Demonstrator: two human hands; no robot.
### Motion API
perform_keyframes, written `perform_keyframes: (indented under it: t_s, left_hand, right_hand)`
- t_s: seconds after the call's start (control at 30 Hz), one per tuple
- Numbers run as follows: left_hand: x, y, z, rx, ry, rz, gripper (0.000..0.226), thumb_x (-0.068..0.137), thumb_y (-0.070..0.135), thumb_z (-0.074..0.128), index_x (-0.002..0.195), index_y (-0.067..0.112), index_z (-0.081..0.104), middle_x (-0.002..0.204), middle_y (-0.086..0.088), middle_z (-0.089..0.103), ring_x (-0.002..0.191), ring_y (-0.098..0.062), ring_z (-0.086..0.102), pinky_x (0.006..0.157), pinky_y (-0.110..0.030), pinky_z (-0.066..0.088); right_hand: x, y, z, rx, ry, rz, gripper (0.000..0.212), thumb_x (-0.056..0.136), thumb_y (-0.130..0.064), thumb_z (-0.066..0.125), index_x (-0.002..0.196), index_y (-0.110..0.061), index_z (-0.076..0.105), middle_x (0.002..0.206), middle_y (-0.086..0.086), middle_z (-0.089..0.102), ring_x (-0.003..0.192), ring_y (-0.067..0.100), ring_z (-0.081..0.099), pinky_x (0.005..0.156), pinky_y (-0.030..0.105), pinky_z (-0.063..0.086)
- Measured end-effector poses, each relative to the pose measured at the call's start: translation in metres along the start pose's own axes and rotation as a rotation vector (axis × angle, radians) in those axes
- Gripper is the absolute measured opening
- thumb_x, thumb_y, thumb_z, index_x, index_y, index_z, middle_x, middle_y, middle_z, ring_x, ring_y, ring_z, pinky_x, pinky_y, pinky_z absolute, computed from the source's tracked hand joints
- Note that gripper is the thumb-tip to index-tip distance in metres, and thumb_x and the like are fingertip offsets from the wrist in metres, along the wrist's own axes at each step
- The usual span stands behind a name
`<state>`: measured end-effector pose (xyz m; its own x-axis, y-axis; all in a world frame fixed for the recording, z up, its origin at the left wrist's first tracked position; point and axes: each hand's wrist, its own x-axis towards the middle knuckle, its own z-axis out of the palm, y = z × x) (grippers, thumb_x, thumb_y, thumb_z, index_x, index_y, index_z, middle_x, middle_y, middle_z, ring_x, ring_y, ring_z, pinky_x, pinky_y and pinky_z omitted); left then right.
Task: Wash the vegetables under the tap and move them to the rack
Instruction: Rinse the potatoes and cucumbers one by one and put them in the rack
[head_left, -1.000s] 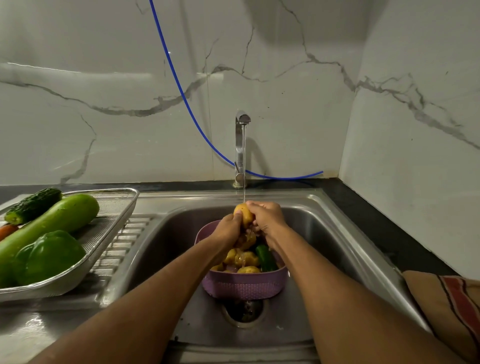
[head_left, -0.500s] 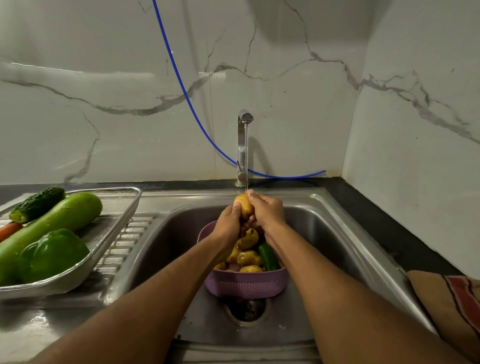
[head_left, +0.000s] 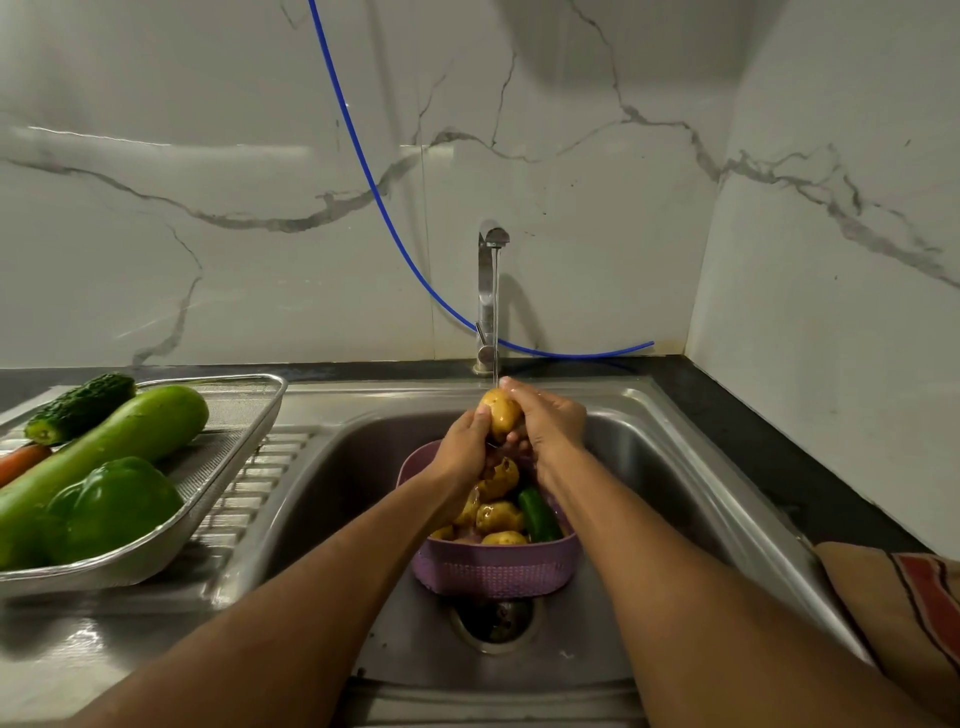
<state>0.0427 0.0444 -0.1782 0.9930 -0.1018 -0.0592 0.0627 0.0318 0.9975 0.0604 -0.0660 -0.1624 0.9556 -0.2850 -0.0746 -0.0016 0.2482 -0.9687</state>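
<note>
Head view: small yellow wet potato (head_left: 500, 413) held up under thin stream of water (head_left: 496, 312) from upright chrome tap (head_left: 487, 291), above the sink basin. Left hand (head_left: 465, 441) grips potato from the left, thumb on its front, fingers curled round it; right hand (head_left: 548, 423) grips from the right, fingers wrapped over top and back. Both hands touch the potato and each other underneath.

Directly below hands: lilac perforated plastic basket (head_left: 493, 571) standing in stainless steel sink (head_left: 649, 467), over the round drain (head_left: 497, 621). Basket holds more yellow potatoes (head_left: 498, 514) and a dark green cucumber piece (head_left: 540, 514) at its right side.

Left of basin, on ribbed drainboard: rectangular steel mesh rack tray (head_left: 228, 457). In it a glossy green bell pepper (head_left: 114, 506) at front, long pale green bottle gourd (head_left: 109, 447) lying diagonally behind it, bumpy dark green bitter gourd (head_left: 80, 408) at the back, orange carrot (head_left: 21, 460) partly cut by frame edge.

Blue thin hose (head_left: 374, 187) runs down white marble-pattern wall (head_left: 208, 208) behind tap. Striped tan and red cloth (head_left: 904, 613) on dark counter at right
</note>
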Motion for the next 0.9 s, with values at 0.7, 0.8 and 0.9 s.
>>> perform_keyframes:
  t_s: [0.7, 0.8, 0.9]
  left_hand:
    - [0.003, -0.012, -0.009, 0.273, -0.017, 0.128, 0.038, 0.107, 0.005, 0.043, 0.143, 0.017, 0.047, 0.124, -0.008, 0.064, 0.109, -0.019, 0.069, 0.089, -0.036, 0.062]
    - [0.003, -0.01, -0.013, 0.207, -0.022, 0.047, 0.037, 0.105, 0.0, 0.042, 0.138, 0.016, 0.049, 0.123, -0.012, 0.064, 0.107, -0.023, 0.07, 0.086, -0.036, 0.063]
    - [0.004, -0.004, -0.014, 0.104, -0.03, -0.01, 0.037, 0.104, 0.0, 0.043, 0.137, 0.014, 0.053, 0.121, -0.016, 0.065, 0.106, -0.029, 0.071, 0.085, -0.039, 0.063]
  right_hand:
    - [0.007, 0.007, -0.005, -0.507, -0.228, -0.106, 0.039, 0.093, -0.032, 0.075, 0.131, -0.026, 0.068, 0.124, 0.001, 0.069, 0.108, 0.02, 0.067, 0.078, 0.033, 0.065]
    - [0.006, 0.0, -0.009, -0.541, -0.34, -0.111, 0.038, 0.1, -0.023, 0.065, 0.138, -0.027, 0.065, 0.142, 0.004, 0.058, 0.116, 0.023, 0.062, 0.068, 0.025, 0.063]
    - [0.007, -0.001, -0.011, -0.531, -0.344, -0.088, 0.034, 0.103, -0.023, 0.06, 0.136, -0.027, 0.066, 0.138, 0.004, 0.06, 0.105, 0.024, 0.066, 0.068, 0.027, 0.064]
